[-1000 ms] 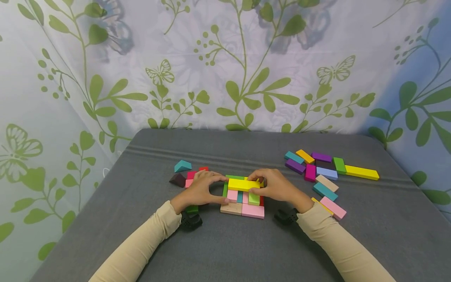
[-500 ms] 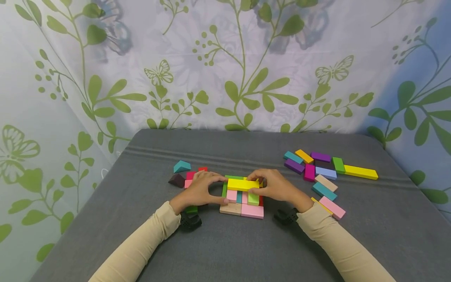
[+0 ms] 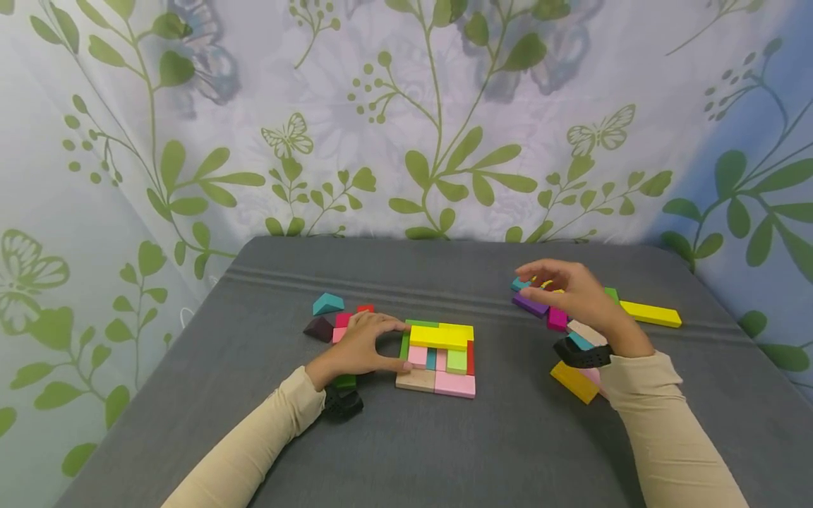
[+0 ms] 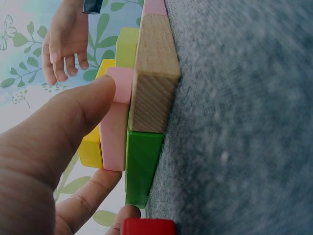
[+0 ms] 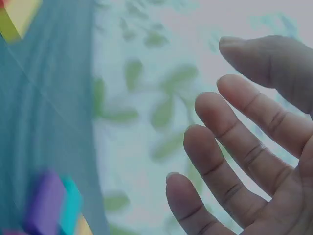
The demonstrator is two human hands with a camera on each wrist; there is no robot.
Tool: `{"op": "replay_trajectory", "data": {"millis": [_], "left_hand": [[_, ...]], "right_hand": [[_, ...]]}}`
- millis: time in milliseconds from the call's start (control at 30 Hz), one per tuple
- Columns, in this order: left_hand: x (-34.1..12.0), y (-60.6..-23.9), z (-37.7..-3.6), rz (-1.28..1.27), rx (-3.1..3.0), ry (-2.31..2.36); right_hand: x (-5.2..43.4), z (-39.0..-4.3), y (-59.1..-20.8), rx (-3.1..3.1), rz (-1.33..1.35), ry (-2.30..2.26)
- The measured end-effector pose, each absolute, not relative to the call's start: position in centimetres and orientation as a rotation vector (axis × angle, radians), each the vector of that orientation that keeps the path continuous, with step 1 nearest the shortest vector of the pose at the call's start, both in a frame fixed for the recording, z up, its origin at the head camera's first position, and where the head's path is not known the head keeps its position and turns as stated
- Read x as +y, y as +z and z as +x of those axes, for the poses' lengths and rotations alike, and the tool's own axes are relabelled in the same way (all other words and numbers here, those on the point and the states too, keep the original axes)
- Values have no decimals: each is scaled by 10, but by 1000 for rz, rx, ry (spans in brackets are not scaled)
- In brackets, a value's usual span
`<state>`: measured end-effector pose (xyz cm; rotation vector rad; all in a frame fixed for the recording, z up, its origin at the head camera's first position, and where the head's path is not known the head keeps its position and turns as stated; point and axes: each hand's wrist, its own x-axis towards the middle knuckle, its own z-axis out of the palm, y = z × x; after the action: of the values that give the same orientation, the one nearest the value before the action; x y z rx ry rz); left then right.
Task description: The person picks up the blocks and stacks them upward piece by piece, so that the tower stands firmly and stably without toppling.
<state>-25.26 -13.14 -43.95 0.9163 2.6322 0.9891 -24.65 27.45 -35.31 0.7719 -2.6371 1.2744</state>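
1. Our left hand (image 3: 360, 346) sits at the left end of the stacked block build (image 3: 438, 356) near the middle of the grey cloth-covered desk (image 3: 406, 451). The thumb presses the pale pink wooden block (image 4: 117, 117) and the fingers reach round the far side, so it braces the stack rather than lifting anything.
2. Our right hand (image 3: 568, 293) hovers over the loose pile of coloured wooden blocks (image 3: 574, 314) toward the desk's right edge. Fingers are spread and relaxed, holding nothing; the wrist view shows an empty palm (image 5: 274, 161).
3. The relation that counts: the loose blocks lie directly under and just ahead of our right fingers, well apart from the build. The right hand is clearly the nearer one.
4. The purple wooden block (image 3: 530, 303) and teal wooden block (image 3: 519, 283) sit at the fingertips, long axes running roughly left-right.
5. The long yellow wooden bar (image 3: 651, 314) lies further right, also lengthwise along the desk.
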Motion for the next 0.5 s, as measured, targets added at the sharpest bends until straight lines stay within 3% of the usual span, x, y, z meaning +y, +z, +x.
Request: {"op": "replay_trajectory", "data": {"millis": [233, 500], "left_hand": [[-131, -440, -251, 940, 2643, 1006], [-131, -439, -250, 916, 2647, 1007]], "right_hand": [[347, -242, -350, -2583, 390, 1222], [416, -231, -381, -2648, -85, 1115]]}}
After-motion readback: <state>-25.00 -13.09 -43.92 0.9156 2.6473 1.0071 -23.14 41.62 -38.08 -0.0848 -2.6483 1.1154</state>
